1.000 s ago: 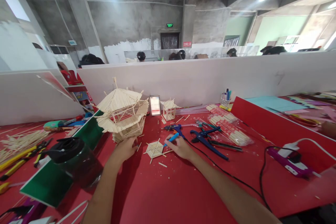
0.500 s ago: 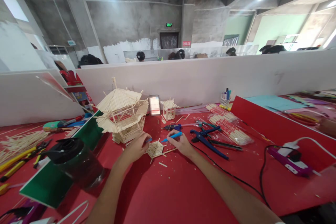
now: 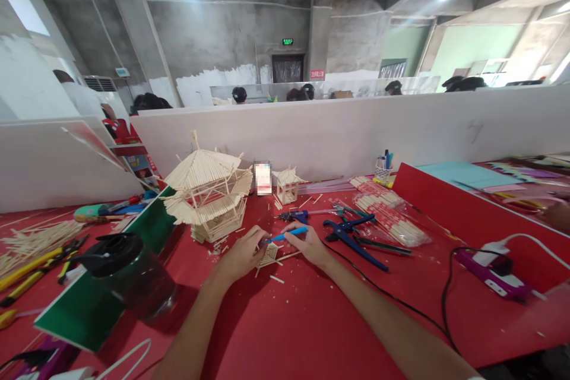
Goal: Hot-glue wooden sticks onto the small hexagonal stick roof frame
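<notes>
My right hand (image 3: 310, 244) is closed in a pinch around a blue pen (image 3: 285, 236), which slants down to the left. At the pen's tip end my left hand (image 3: 244, 253) has its fingers pressed together on a small blue piece that looks like the pen's cap; the fingers hide most of it. Just below both hands lies a hexagonal web of thin wooden sticks (image 3: 268, 257), flat on the red table (image 3: 285, 332) and partly covered by my left hand. Beyond stand a large stick pavilion (image 3: 209, 196) and a small one (image 3: 288, 185).
Right of my hands lie a glue gun (image 3: 294, 216), blue-handled cutters (image 3: 351, 231) and bagged sticks (image 3: 392, 214). A dark bottle (image 3: 129, 276) and a green board (image 3: 80, 314) stand left. A black cable (image 3: 383, 292) crosses the right side; a white partition (image 3: 338, 136) closes the back.
My left hand has moved right to the pen's tip, now covering part of the stick web. Pen and cap, apart before, now meet. My right hand has barely moved.
</notes>
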Available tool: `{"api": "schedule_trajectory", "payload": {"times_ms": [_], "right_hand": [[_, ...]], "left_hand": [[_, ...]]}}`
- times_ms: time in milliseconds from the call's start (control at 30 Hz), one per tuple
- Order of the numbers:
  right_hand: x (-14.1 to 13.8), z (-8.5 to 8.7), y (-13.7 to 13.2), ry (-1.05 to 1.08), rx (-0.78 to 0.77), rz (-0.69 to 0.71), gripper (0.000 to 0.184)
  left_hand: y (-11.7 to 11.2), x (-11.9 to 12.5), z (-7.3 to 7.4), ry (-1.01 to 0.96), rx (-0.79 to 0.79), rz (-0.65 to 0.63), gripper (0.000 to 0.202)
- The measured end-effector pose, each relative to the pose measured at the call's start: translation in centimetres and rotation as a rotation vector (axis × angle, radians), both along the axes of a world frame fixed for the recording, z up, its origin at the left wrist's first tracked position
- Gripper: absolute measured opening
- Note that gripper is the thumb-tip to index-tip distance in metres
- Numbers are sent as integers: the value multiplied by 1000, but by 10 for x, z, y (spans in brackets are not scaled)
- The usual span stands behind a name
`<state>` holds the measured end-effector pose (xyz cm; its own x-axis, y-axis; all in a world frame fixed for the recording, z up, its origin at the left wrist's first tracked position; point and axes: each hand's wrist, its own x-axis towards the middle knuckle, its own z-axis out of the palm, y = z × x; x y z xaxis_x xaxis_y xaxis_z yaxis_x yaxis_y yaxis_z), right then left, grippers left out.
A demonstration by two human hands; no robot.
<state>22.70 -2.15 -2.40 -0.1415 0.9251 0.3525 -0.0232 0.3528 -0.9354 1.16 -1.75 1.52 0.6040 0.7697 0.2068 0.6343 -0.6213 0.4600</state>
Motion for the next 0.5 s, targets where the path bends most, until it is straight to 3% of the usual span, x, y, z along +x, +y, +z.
{"api": "schedule_trajectory", "payload": {"times_ms": [300, 500], "right_hand": [[0, -1, -1, -43, 3, 22, 28], [-1, -1, -3, -15, 27, 58, 31]], "left_hand": [[-2, 3, -2, 5, 24, -9, 24], [-7, 11, -4, -138, -10, -7, 27]]}}
